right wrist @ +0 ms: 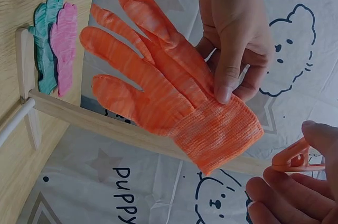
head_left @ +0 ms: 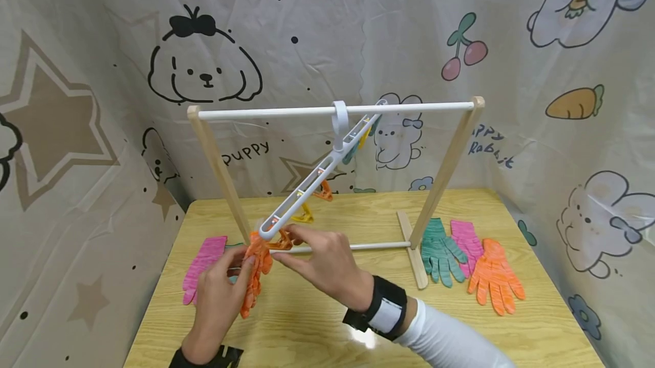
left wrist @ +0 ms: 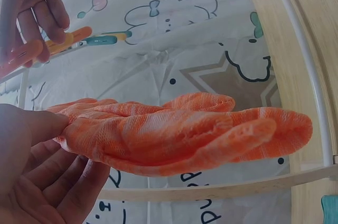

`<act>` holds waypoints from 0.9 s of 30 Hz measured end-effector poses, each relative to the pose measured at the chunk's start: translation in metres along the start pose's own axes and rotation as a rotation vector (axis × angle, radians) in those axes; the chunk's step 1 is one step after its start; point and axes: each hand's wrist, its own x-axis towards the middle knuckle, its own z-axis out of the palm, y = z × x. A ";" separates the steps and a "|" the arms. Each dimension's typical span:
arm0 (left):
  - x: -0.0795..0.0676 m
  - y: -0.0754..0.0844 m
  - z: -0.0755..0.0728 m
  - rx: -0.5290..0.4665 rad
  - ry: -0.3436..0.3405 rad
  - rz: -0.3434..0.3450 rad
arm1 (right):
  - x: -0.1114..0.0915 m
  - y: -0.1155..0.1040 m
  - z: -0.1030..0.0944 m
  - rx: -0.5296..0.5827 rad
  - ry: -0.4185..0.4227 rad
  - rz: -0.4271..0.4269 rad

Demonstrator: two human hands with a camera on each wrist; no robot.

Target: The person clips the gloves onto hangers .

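In the head view my left hand (head_left: pixel 217 294) pinches an orange knitted glove (head_left: pixel 254 282) between thumb and fingers near its cuff. The right wrist view shows that glove (right wrist: pixel 169 84) with its fingers pointing up and left, apart from the clip. My right hand (head_left: pixel 327 265) pinches an orange clothespin (right wrist: pixel 293 155) between thumb and fingers. This clothespin hangs at the near end of a white clip hanger (head_left: pixel 302 190). The hanger's hook loops over a white rail (head_left: pixel 271 112). Further along hang yellow (head_left: pixel 304 213), orange (head_left: pixel 323 190) and teal clothespins.
Wooden posts (head_left: pixel 442 172) hold the rail above the table. On the right lie a green glove (head_left: pixel 440 254), a pink glove (head_left: pixel 467 240) and an orange glove (head_left: pixel 496 277). A pink glove (head_left: pixel 203 263) lies at left, with a partly hidden green one beside it.
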 end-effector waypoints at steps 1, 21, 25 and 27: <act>0.000 0.000 0.000 -0.003 -0.003 0.001 | 0.001 0.000 0.000 0.001 0.000 -0.005; -0.001 0.001 0.001 -0.108 -0.098 -0.045 | 0.015 0.007 0.002 -0.041 -0.072 -0.010; -0.001 0.001 0.001 -0.132 -0.114 -0.076 | 0.018 0.009 0.003 -0.018 -0.084 0.007; -0.001 0.001 0.001 -0.142 -0.121 -0.090 | 0.019 0.010 0.004 -0.010 -0.085 0.011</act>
